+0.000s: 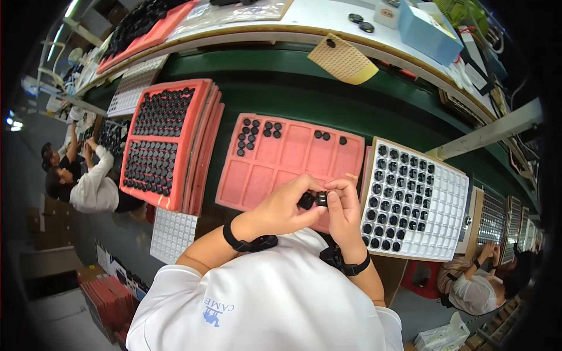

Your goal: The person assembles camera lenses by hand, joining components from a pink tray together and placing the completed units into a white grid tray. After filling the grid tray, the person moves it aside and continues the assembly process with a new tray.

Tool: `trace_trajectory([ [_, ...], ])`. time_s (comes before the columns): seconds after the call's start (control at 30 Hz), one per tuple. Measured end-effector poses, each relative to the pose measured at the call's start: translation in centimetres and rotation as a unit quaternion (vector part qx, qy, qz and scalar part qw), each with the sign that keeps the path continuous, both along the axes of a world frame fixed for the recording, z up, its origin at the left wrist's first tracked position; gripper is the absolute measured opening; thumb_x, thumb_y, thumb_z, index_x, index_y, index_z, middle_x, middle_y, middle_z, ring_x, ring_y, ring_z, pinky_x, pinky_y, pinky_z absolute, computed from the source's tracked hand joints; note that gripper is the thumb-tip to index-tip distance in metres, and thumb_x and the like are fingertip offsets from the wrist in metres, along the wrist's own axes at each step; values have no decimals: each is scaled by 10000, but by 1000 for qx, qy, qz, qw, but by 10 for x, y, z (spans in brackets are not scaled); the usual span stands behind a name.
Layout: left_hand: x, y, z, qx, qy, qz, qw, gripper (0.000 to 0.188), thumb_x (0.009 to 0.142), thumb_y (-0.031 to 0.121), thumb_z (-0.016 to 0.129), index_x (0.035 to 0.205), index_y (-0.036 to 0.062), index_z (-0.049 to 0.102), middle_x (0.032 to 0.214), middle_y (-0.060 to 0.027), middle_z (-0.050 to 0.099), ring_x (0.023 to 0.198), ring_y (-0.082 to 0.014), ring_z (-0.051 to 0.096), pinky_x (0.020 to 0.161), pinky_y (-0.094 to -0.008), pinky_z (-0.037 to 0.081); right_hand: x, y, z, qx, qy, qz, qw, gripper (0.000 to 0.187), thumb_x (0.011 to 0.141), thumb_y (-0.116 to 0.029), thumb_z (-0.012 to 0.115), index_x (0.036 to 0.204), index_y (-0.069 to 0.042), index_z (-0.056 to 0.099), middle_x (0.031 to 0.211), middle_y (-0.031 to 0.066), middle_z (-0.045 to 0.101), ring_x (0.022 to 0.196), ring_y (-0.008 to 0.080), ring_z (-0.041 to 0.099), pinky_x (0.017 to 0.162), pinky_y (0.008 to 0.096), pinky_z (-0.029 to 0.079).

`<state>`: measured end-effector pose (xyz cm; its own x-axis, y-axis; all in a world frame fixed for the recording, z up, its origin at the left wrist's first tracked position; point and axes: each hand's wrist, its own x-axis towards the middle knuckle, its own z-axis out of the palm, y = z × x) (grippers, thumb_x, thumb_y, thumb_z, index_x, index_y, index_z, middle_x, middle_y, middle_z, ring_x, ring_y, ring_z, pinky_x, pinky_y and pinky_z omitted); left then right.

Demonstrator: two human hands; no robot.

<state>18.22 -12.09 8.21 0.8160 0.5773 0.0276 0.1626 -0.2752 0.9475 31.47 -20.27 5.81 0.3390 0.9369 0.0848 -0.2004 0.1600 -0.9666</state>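
Observation:
Close in front of my chest, my two hands meet over the near edge of a pink compartment tray (pixel 264 174). Fingers of my left hand (pixel 287 205) are closed around a small black round part (pixel 305 201). My right hand (pixel 343 209) pinches a second black round part (pixel 321 199) with a shiny band, right beside the first. Whether the two parts touch or join is hard to see. In the tray's far compartments lie several loose black round parts (pixel 251 138). To the right, a white gridded tray (pixel 448 210) holds rows of glossy black round pieces (pixel 404 190).
At left stands a stack of pink trays (pixel 165 140) filled with black parts. A yellow perforated sheet (pixel 345 60) hangs off the shelf (pixel 275 29) ahead, near a blue box (pixel 430 32). A metal post (pixel 497 128) rises at right. Co-workers (pixel 88 181) sit on both sides.

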Motion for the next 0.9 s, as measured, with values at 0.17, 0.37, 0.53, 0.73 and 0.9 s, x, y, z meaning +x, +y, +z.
trace_trajectory([
  [0.17, -6, -2, -7, -67, -91, -19, 993, 319, 784, 64, 635, 1039, 5, 451, 965, -92, 501, 900, -132, 512, 800, -270, 429, 4, -3, -8, -16, 170, 57, 984, 111, 931, -119, 462, 1015, -46, 465, 852, -3, 507, 720, 29, 437, 635, 171, 358],
  [0.37, -6, -2, -6, -42, -96, -9, 994, 317, 769, 75, 620, 1019, 6, 438, 961, -111, 530, 906, -168, 530, 796, -298, 443, 2, -3, -9, 14, 44, 30, 998, 166, 933, -196, 447, 1010, -49, 460, 832, -13, 486, 699, 37, 431, 646, 176, 355],
  [0.53, -7, -2, -14, -55, -135, -15, 989, 317, 768, 69, 618, 1019, 1, 436, 966, -112, 523, 916, -173, 526, 814, -300, 435, 4, -3, -15, 36, 100, 57, 993, 204, 934, -235, 450, 1011, -46, 455, 781, -26, 466, 655, 31, 407, 610, 170, 332],
  [0.73, -7, -2, -9, -16, -113, -43, 993, 319, 779, 44, 629, 1031, 16, 436, 987, -111, 495, 906, -156, 498, 808, -284, 411, 3, -5, -17, 15, 123, 60, 990, 205, 935, -221, 457, 1038, -46, 433, 722, -30, 462, 599, 16, 383, 535, 167, 307],
  [0.9, -7, -1, -11, -20, -117, -51, 992, 328, 777, 43, 633, 1035, 21, 432, 986, -112, 495, 912, -162, 498, 813, -287, 408, 4, -6, -15, 39, 147, 64, 986, 198, 933, -211, 457, 1035, -43, 429, 715, -20, 474, 591, 25, 398, 545, 171, 319],
])
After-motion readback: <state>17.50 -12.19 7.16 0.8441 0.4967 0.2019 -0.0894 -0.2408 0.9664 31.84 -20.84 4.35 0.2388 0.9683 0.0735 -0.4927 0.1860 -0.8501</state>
